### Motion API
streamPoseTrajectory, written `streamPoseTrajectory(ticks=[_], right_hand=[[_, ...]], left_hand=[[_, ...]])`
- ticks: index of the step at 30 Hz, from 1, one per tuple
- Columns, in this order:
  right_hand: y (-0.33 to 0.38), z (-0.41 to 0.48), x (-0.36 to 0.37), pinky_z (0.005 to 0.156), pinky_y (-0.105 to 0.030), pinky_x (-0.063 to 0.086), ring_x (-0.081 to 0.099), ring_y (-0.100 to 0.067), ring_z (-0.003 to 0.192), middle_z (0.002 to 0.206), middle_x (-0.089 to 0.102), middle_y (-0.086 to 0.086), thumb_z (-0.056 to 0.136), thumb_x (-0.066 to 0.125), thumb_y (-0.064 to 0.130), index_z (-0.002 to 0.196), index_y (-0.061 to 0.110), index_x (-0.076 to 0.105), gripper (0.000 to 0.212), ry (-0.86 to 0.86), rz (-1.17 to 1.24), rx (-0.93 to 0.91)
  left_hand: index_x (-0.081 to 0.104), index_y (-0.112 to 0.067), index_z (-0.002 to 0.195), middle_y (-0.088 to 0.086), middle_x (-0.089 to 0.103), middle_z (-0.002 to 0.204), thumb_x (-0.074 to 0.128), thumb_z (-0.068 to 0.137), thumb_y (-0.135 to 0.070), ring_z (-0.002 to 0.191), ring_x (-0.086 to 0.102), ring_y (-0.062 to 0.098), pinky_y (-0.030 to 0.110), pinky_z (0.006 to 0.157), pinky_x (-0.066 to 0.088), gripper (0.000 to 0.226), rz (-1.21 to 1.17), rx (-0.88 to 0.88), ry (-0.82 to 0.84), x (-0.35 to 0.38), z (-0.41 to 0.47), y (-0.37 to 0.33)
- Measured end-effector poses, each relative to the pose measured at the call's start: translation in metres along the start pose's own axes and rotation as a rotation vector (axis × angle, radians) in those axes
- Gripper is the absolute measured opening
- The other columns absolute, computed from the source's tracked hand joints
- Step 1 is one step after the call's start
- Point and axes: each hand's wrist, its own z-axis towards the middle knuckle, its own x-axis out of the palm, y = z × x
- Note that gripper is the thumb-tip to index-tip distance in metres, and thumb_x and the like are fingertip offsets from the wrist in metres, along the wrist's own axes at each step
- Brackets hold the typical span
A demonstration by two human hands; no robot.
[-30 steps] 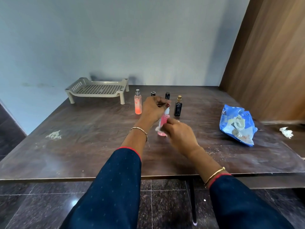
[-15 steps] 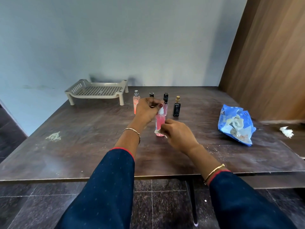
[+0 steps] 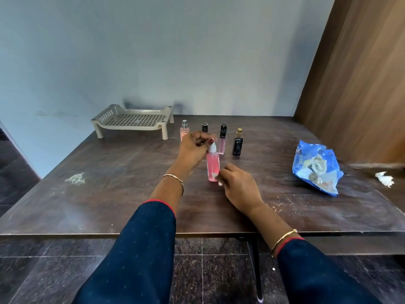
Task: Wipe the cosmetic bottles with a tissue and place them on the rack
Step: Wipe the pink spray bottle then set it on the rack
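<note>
Near the middle of the counter [image 3: 109,194], the pink bottle [image 3: 213,165] stands upright between both hands; whether its base touches the surface or hangs just above it cannot be told. The left hand [image 3: 192,150] has its grip curled round the white cap and neck, holding the bottle steady. The right hand [image 3: 238,185] pinches a small piece of tissue [image 3: 217,177] against the lower part of the bottle's body.

This looks like the wiping step on the first bottle, and the task seems to be at an early stage, as no bottle shows on the rack [image 3: 133,121]. Next, the tissue probably has to go round the rest of the body. The left hand can then carry the bottle back and to the left, over the rack's raised rim, and set it upright on the perforated deck.

The held bottle is clear, and pink liquid fills most of its body. Behind it, four more wait in a row:
- a pale pink spray bottle [image 3: 184,131], partly hidden by the left hand
- a black-capped bottle [image 3: 205,127], of which only the top shows
- a lip gloss tube [image 3: 223,139] with pinkish contents
- a dark perfume bottle [image 3: 237,142] with a gold cap

Well to the right, a blue tissue packet [image 3: 315,170] lies torn open with pale tissues showing inside. A crumpled tissue [image 3: 384,178] lies beyond it.
</note>
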Motion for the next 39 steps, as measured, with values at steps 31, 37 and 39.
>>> streamPoseTrajectory(ticks=[31,37,39], right_hand=[[-0.008,0.015,-0.019,0.074,-0.030,0.053,0.064,-0.020,0.079,0.087,0.066,-0.005,0.077,0.061,-0.008,0.078,0.012,0.074,0.024,-0.135,0.418,0.251],[0.006,0.019,-0.022,0.068,-0.021,0.054,0.066,-0.012,0.070,0.075,0.069,0.000,0.075,0.077,0.013,0.074,0.016,0.068,0.010,-0.359,0.759,0.456],[0.013,0.023,-0.019,0.065,-0.021,0.054,0.065,-0.011,0.066,0.072,0.068,0.000,0.074,0.079,0.012,0.072,0.017,0.065,0.015,-0.344,0.778,0.463]], left_hand=[[0.069,0.002,0.089,0.004,0.067,0.081,0.075,0.075,0.005,0.077,0.063,0.013,0.020,0.076,0.054,0.016,0.104,0.139,-0.032,-0.010,-0.006,-0.002],[0.066,0.007,0.103,0.011,0.066,0.084,0.070,0.079,0.006,0.077,0.062,0.016,0.026,0.073,0.057,0.024,0.109,0.126,0.090,-0.016,-0.010,-0.005],[0.064,0.006,0.107,0.009,0.067,0.084,0.069,0.079,0.007,0.074,0.064,0.011,0.022,0.069,0.058,0.028,0.082,0.121,0.106,-0.017,-0.012,-0.004]])
